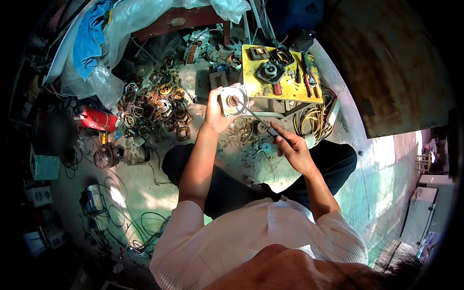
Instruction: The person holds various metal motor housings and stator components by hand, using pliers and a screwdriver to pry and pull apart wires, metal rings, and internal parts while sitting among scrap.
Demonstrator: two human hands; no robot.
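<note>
A squarish plate of dull grey metal, a motor end cover (233,101) with a round hub and a rusty brown centre, is held up in front of the person, above the littered floor and just short of the yellow surface (290,89). The left hand (216,113) has it from the left side: the fingers (223,89) wrap round the plate's edge and are closed firmly on it, with the thumb side low and the face of the plate turned toward the person. The right hand (291,147) is curled shut round the dark handle of a screwdriver (258,119), whose thin steel shaft slants up and to the left until its tip meets the brown hub of the cover. The two hands are apart, joined only by that shaft.

Behind the cover, the yellow surface is scuffed and stained, and carries a dark square motor part (269,72), a ring-shaped winding (282,56) and red-handled tools (307,82). To its right lies a coil of pale yellow cable (314,121). To the left, a heap of coppery, rusty windings and stators (154,104) spreads over the dusty concrete floor (140,179), with a red cylinder (99,119) beside it and crumpled clear plastic sheeting (125,29) above.
</note>
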